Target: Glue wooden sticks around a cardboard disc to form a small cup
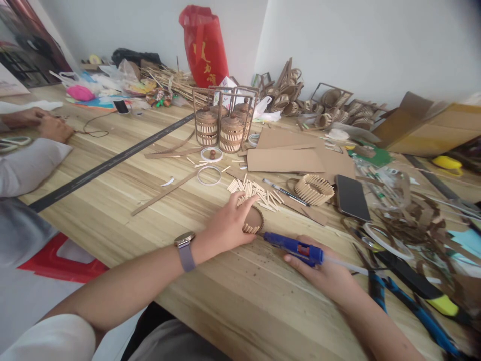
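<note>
My left hand (227, 220), with a watch on its wrist, curves around a small round brown base (254, 219). Its thumb lies at the near edge and a finger reaches toward the far edge. Short wooden sticks stand in a row along part of the base's near rim. My right hand (323, 271) is wrapped round a blue glue gun (293, 245), a glue stick trailing from its back. The gun's nozzle points at the near right rim of the base; whether it touches, I cannot tell. Loose short sticks (259, 193) lie in a pile just behind my left fingers.
A ring of sticks (314, 189), a phone (352, 197) and pliers (376, 286) lie to the right. Cardboard sheets (285, 160) and lidded stick baskets (231, 133) stand farther back. Another person's hands (48, 123) are at the far left.
</note>
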